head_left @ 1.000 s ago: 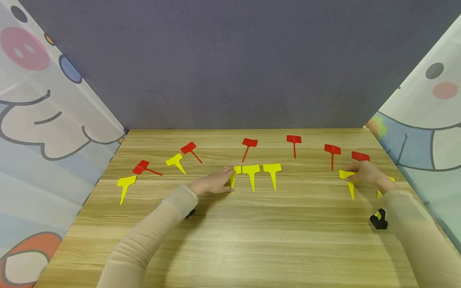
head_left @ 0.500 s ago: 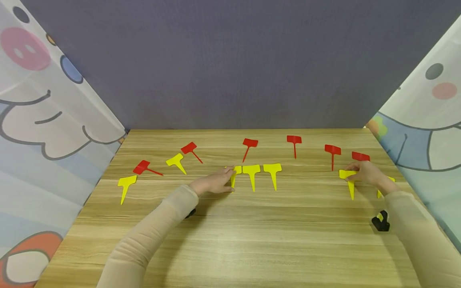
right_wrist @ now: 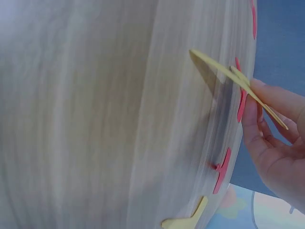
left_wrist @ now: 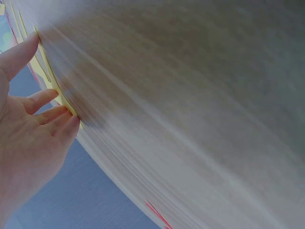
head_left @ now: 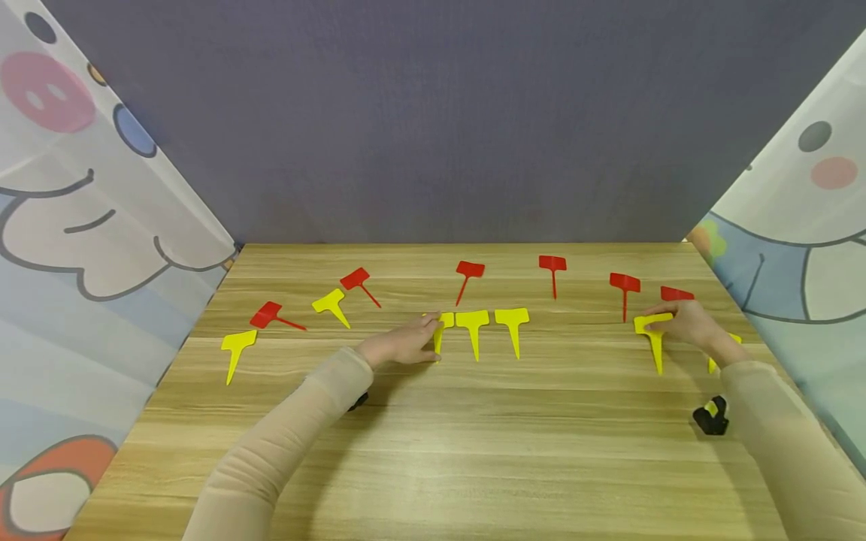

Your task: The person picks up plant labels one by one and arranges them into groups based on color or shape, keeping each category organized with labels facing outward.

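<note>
In the head view my left hand point(head_left: 406, 342) rests on a yellow T-shaped plant label point(head_left: 447, 318) lying on the table. The left wrist view shows that hand's thumb near the stem tip and its fairly straight fingers point(left_wrist: 59, 114) along the head. Two more yellow labels point(head_left: 473, 323) stand in line just right of it. At the right, my right hand point(head_left: 693, 327) pinches another yellow plant label point(head_left: 656, 349) by its head between thumb and fingers. In the right wrist view this label point(right_wrist: 221, 69) is tilted, its stem tip raised over its shadow on the wood.
Several red labels point(head_left: 552, 263) lie spread along the back of the wooden table point(head_left: 473, 466). Two yellow labels point(head_left: 238, 342) lie at the left, one point(head_left: 734, 340) behind the right wrist. A black object point(head_left: 710, 417) sits beside the right sleeve. A grey panel point(head_left: 460, 135) borders the back.
The yellow label in my right hand has shifted slightly left and turned a little, with more of its head showing. My left hand has stayed in place.
</note>
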A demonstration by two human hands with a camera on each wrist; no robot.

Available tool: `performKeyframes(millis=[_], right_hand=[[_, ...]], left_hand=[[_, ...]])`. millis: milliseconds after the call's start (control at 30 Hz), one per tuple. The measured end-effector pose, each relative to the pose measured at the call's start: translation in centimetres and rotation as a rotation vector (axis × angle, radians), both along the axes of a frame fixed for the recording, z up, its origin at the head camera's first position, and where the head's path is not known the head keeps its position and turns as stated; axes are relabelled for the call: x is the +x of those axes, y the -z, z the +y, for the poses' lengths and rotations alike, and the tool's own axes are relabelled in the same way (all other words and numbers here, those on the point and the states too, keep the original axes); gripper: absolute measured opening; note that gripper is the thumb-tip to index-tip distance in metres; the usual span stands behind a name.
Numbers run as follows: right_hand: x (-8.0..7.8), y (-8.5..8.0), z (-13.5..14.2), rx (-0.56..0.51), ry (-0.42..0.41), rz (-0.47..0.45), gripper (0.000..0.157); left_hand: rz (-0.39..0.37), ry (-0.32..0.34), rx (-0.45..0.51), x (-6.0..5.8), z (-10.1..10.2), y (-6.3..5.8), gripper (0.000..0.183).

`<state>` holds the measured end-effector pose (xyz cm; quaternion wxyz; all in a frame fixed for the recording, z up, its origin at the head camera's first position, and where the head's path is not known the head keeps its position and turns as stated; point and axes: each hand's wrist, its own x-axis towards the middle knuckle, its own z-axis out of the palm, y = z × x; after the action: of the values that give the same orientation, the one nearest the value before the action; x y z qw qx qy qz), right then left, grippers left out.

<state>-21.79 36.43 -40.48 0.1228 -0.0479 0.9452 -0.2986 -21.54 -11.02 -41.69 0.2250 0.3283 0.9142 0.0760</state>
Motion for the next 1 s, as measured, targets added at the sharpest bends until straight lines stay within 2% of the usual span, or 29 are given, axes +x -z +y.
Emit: performKeyframes(millis=[267,600,800,1000], right_hand=[[0.0,-0.6,-1.5,-0.059,0.027,-0.014,0.048],[-0.7,-0.7,-3.9,-0.11,0.05,-0.103,0.056],[-1.0,-0.7,-5.1,-0.102,0.029,-0.098,0.056],[-1.5,-0.5,-6.2,-0.111,0.002,-0.076,0.049]], left_hand=[[-0.002,-0.008,0.015,0.0,0.0,0.0,0.067],[-0.003,-0.007,0.014,0.0,0.0,0.1,0.067],[0.005,-0.003,0.011,0.1,0.1,0.0,0.067],[0.01,0.0,0.022,0.2,0.1,-0.2,0.066]])
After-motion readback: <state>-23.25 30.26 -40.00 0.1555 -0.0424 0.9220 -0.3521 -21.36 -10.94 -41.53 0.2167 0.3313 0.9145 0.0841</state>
